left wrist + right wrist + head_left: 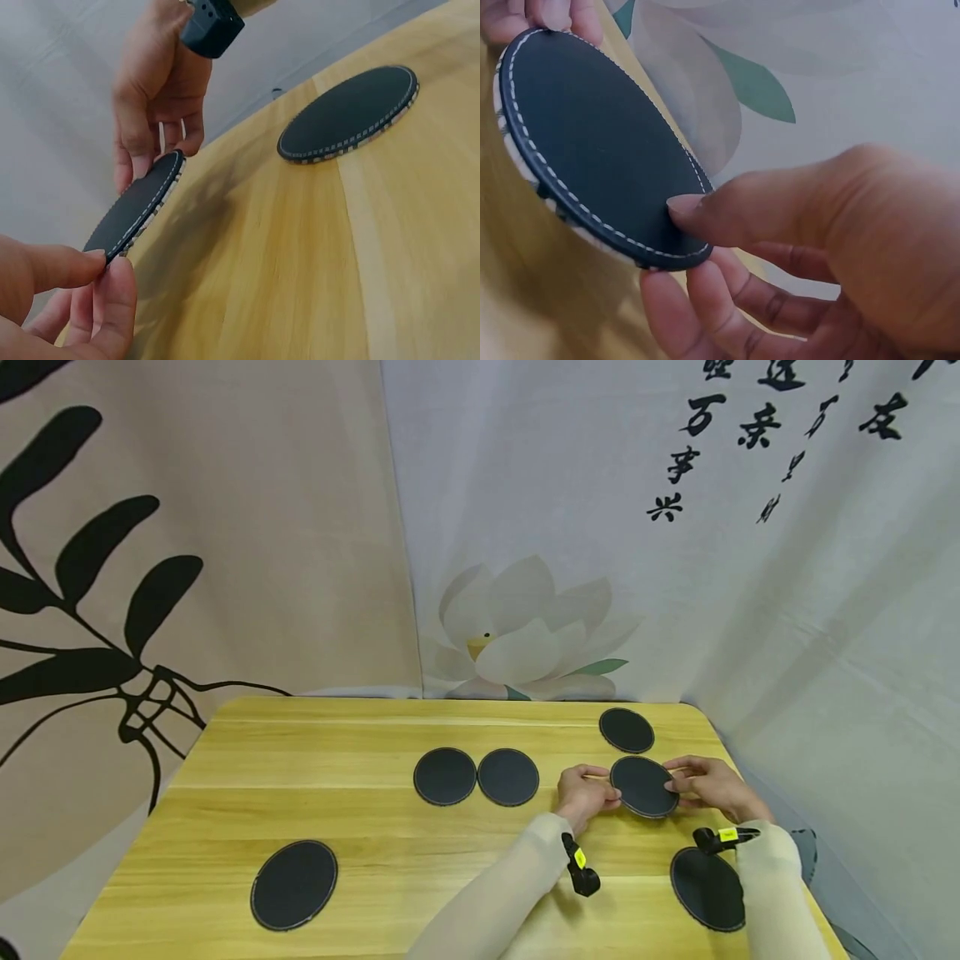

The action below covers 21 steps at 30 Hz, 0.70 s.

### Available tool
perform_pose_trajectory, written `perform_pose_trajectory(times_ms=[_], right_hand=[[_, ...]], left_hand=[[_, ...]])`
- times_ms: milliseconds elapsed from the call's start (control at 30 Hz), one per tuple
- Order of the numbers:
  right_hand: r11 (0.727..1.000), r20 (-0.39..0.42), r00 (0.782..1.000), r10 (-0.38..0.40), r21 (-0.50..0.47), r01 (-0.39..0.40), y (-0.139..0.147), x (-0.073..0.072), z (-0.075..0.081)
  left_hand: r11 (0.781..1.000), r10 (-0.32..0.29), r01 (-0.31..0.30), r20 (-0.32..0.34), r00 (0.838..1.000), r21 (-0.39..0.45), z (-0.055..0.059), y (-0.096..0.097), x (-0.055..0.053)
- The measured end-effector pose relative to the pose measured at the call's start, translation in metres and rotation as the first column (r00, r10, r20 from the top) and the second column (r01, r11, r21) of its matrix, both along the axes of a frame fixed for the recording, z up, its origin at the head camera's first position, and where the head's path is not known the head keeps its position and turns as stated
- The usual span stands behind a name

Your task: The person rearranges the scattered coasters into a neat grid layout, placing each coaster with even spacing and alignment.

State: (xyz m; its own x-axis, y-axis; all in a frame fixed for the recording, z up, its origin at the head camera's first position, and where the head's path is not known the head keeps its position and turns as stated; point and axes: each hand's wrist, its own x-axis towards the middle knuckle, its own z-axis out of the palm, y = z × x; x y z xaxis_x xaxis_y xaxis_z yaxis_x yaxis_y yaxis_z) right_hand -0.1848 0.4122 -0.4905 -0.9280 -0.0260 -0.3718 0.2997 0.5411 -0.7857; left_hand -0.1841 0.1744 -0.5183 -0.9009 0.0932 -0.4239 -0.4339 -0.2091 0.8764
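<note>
**Disc [643, 787] hanging tilted above desk [187, 827]**

The left hand [585, 795] is pinching the disc's left edge between thumb and fingers, and the right hand [712, 787] is pinching its right edge, thumb on top. A far disc [626, 730] is lying just beyond. Two middle discs [508, 777] are sitting side by side to the left, a left disc [294, 885] is resting well apart, and the right sleeve [776, 893] is partly hiding a near disc [701, 887].

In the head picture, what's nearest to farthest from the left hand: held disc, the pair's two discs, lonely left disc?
1. Held disc: pinched by the left hand.
2. Pair's right disc: left of it.
3. Pair's left disc: farther left.
4. Lonely disc: front left.
</note>
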Motion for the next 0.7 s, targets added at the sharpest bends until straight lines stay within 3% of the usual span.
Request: perform_pose_trajectory(times_ms=[333,700], right_hand=[[0.999,-0.057,0.998,0.004,-0.043,-0.007,-0.021,0.002,0.005],[0.997,-0.069,0.998,0.001,-0.072,-0.006,-0.044,-0.004,-0.004]], left_hand=[[0.996,-0.011,0.005,-0.066,0.998,-0.088,0.003,-0.017,-0.005],[0.981,-0.033,0.005,-0.142,0.989,-0.192,0.000,-0.039,-0.014]])
